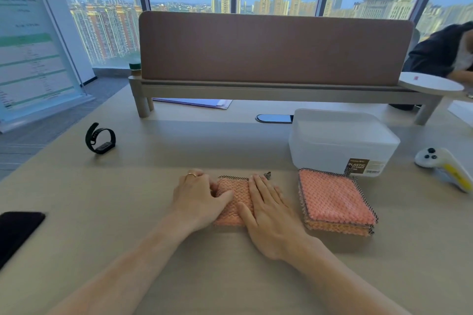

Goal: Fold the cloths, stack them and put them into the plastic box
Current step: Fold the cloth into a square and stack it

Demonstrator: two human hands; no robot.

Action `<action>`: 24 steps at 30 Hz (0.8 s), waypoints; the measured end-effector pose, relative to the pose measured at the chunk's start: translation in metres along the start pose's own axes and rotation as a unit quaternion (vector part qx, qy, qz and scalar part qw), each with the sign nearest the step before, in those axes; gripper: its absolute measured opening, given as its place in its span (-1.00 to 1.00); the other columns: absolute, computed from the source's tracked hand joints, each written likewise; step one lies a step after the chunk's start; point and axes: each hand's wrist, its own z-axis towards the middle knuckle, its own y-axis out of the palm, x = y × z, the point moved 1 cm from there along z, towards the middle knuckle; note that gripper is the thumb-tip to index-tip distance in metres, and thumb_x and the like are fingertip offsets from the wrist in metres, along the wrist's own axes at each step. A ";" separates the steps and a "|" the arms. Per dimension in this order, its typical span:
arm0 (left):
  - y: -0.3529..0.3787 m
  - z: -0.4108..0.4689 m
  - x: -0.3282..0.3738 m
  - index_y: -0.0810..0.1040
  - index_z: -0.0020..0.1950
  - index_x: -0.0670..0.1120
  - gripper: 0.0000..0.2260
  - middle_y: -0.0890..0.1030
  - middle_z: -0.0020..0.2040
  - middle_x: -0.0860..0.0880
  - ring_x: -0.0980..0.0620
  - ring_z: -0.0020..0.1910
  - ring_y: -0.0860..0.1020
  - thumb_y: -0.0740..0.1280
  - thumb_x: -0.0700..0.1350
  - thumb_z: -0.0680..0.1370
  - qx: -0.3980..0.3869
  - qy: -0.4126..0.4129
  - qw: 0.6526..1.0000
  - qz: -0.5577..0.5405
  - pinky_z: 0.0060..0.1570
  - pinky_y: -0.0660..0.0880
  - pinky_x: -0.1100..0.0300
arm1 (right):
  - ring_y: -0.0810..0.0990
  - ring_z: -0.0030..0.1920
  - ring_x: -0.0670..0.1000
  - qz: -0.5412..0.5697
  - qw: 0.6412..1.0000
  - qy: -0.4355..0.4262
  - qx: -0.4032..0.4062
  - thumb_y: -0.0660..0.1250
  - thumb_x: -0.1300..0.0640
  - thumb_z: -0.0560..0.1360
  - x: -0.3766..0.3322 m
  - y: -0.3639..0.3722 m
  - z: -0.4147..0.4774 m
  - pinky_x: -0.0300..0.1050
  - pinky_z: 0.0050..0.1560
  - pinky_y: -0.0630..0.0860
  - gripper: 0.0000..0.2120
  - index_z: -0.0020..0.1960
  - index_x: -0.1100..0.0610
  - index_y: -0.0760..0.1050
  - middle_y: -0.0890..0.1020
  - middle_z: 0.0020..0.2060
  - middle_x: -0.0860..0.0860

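Beige desk (128, 199) by a high-rise window. Left hand (198, 195) and right hand (268, 209) lay palm-down on a folded pink cloth (236, 195) at desk centre, fingers flat, pressing, not gripping. Stack of folded cloths (337, 202) sat just right of it, touching the front of the plastic box (340, 140). Black wristband (100, 138) stood far left.

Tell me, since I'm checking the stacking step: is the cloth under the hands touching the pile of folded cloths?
Apart. The head view shows a strip of bare desk between the cloth and the pile of folded cloths.
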 end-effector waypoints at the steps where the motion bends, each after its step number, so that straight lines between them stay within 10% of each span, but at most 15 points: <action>1: 0.001 0.001 0.005 0.53 -0.10 0.04 -0.71 0.55 0.18 -0.02 -0.09 0.30 0.45 0.43 0.23 0.43 -0.009 -0.003 1.000 0.010 0.30 0.41 0.05 | -0.35 0.59 -0.12 0.001 1.000 0.001 0.001 -0.21 -0.21 0.68 0.000 -0.001 -0.001 -0.07 0.59 -0.33 -0.33 0.64 0.11 -0.30 -0.26 0.64 -0.03; 13: -0.004 -0.009 0.019 0.30 0.19 0.04 -0.71 0.60 0.08 0.05 -0.04 0.01 0.62 0.38 -0.06 0.58 0.007 0.060 0.987 -0.147 0.08 0.53 0.03 | -0.34 0.59 -0.12 0.010 1.000 -0.003 0.003 -0.17 -0.15 0.69 0.002 -0.002 -0.001 -0.08 0.59 -0.32 -0.36 0.64 0.10 -0.31 -0.26 0.64 -0.03; 24: -0.009 0.000 0.017 0.62 0.13 0.17 -0.69 0.65 0.09 0.12 0.09 -0.04 0.66 0.46 -0.12 0.43 -0.034 0.086 0.982 -0.162 0.05 0.63 0.09 | -0.33 0.60 -0.10 0.010 1.000 -0.008 0.007 -0.17 -0.14 0.68 0.002 0.000 -0.002 -0.05 0.60 -0.30 -0.35 0.64 0.11 -0.29 -0.24 0.64 -0.01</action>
